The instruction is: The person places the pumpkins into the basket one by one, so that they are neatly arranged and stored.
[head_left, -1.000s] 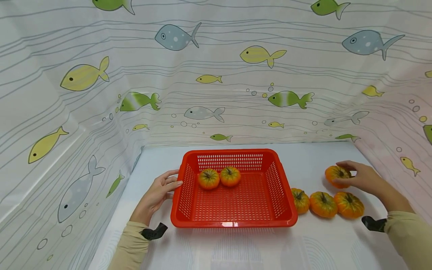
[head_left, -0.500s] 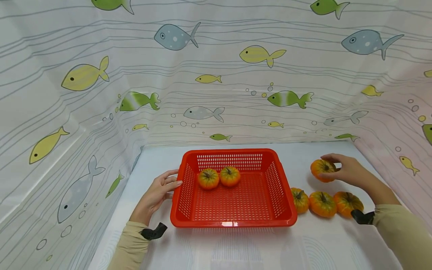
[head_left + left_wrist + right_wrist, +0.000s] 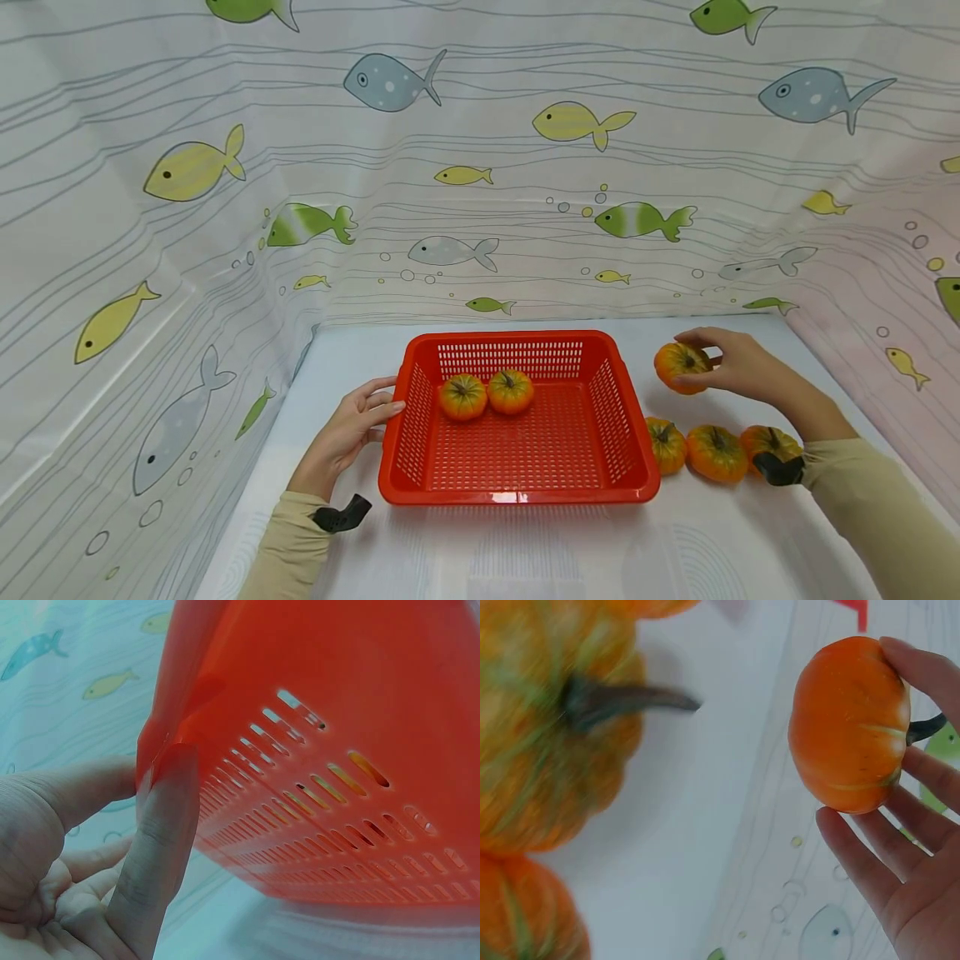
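A small orange pumpkin (image 3: 677, 367) with green streaks hangs above the table, to the right of the red plastic basket (image 3: 517, 498). My right hand (image 3: 750, 367) grips it between thumb and fingers; in the right wrist view the pumpkin (image 3: 847, 727) shows its smooth orange side and dark stem. At the basket's left side, my left hand (image 3: 347, 429) holds the rim, with a finger (image 3: 154, 840) against the outer wall. Two pumpkins, one on the left (image 3: 462, 397) and one beside it (image 3: 512, 392), sit inside the basket near its back left.
Three more pumpkins stand in a row right of the basket: a near one (image 3: 666, 446), a middle one (image 3: 717, 454) and a far right one (image 3: 763, 440), partly hidden by the black wrist camera (image 3: 778, 469). A fish-print curtain (image 3: 525, 275) encloses the white table (image 3: 345, 350).
My right hand has carried its pumpkin leftward and a little farther back, up off the table toward the basket. The left hand and the basket have stayed put.
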`<state>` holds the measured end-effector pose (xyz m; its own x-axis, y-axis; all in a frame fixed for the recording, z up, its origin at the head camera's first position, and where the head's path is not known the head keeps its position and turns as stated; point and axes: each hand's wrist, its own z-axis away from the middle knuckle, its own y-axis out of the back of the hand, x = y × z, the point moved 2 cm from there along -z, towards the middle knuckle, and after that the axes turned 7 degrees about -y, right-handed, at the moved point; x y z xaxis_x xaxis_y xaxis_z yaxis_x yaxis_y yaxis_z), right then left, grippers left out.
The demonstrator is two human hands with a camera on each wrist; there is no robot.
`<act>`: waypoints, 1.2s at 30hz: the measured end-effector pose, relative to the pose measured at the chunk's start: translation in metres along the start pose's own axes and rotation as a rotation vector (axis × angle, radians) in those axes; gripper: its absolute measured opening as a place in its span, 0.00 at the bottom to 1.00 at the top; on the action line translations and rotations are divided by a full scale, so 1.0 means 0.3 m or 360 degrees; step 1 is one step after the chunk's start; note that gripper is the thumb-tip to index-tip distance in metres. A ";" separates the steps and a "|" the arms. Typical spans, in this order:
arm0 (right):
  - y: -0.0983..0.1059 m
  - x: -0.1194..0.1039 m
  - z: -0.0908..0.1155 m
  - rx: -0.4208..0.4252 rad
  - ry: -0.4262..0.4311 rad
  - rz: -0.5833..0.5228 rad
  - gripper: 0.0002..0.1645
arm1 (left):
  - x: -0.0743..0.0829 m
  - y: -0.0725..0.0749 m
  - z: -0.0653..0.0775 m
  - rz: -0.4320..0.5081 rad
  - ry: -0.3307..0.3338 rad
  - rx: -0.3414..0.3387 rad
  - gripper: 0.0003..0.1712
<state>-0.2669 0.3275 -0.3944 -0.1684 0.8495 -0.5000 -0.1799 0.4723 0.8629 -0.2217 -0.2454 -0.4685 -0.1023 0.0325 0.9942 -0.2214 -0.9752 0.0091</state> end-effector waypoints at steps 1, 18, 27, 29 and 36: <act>0.000 -0.012 -0.003 -0.0006 0.0016 -0.0006 0.45 | 0.000 0.000 0.000 -0.0001 -0.0001 -0.0001 0.38; -0.010 -0.178 -0.065 -0.0068 0.0172 -0.0040 0.44 | 0.001 0.000 -0.001 -0.0012 -0.0012 -0.0006 0.38; -0.030 -0.273 -0.093 -0.0129 0.0257 -0.0028 0.42 | 0.002 -0.002 0.000 -0.0012 -0.0013 -0.0009 0.38; -0.035 -0.291 -0.099 -0.0146 0.0271 -0.0024 0.41 | 0.002 -0.002 -0.001 -0.0008 -0.0013 -0.0011 0.38; -0.059 -0.348 -0.126 -0.0205 0.0328 -0.0016 0.39 | -0.002 0.000 -0.002 -0.0009 -0.0006 -0.0001 0.38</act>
<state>-0.2828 0.2214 -0.3603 -0.3577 0.7728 -0.5242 -0.3022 0.4354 0.8480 -0.2222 -0.2452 -0.4691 -0.0977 0.0371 0.9945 -0.2222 -0.9749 0.0146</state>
